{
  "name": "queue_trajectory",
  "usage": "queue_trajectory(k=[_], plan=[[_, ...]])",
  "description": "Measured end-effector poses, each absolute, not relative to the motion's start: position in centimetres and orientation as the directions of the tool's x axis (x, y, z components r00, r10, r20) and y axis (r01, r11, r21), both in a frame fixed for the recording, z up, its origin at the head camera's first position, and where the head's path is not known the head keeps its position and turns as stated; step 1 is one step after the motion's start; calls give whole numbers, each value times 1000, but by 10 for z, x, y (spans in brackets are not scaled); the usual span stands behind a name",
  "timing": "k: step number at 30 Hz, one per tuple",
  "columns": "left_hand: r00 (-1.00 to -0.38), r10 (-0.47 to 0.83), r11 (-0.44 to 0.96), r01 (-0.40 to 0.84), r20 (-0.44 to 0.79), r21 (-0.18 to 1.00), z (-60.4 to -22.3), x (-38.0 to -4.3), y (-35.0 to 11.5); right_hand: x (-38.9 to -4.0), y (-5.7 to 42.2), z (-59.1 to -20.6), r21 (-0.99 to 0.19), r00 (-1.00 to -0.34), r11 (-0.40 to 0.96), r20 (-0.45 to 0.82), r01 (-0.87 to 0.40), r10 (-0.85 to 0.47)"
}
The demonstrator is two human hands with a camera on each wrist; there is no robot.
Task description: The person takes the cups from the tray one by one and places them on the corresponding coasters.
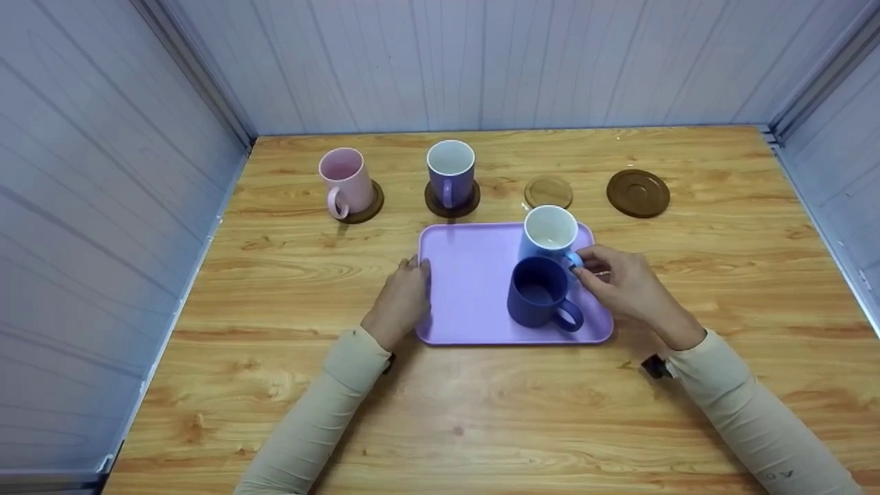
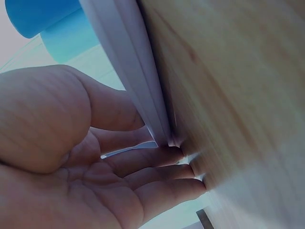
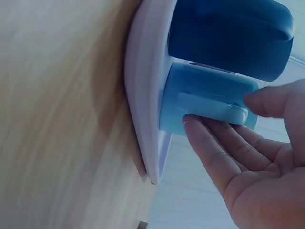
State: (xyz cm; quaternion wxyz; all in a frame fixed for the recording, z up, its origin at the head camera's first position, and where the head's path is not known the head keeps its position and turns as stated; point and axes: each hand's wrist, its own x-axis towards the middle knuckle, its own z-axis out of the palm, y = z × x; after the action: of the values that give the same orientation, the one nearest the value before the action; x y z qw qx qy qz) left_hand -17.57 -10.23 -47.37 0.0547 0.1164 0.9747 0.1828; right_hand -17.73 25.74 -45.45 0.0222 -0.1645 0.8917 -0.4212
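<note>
A lilac tray (image 1: 474,289) lies on the wooden table, its left rim between the thumb and fingers of my left hand (image 1: 402,295). In the left wrist view, the fingertips (image 2: 190,183) reach down to the tabletop beside that rim. Toward the tray's right side stand a light blue mug (image 1: 550,230), white inside, and a dark blue mug (image 1: 533,302) in front of it. My right hand (image 1: 629,282) pinches the light blue mug's handle (image 3: 209,107) between thumb and fingers. The dark mug hides part of the light blue mug from the head camera.
Behind the tray, a pink mug (image 1: 350,180) and a purple mug (image 1: 452,175) stand on dark round coasters. Farther right lie a light wooden coaster (image 1: 548,192) and a dark brown coaster (image 1: 638,193). Pale panels (image 1: 454,69) border the table's back and sides.
</note>
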Motion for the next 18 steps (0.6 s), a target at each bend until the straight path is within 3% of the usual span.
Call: queue_trajectory(k=[18], plan=[[-965, 260, 909, 230, -41, 347, -473, -175, -102, -176, 254, -462, -790, -951, 551, 127, -270, -283]])
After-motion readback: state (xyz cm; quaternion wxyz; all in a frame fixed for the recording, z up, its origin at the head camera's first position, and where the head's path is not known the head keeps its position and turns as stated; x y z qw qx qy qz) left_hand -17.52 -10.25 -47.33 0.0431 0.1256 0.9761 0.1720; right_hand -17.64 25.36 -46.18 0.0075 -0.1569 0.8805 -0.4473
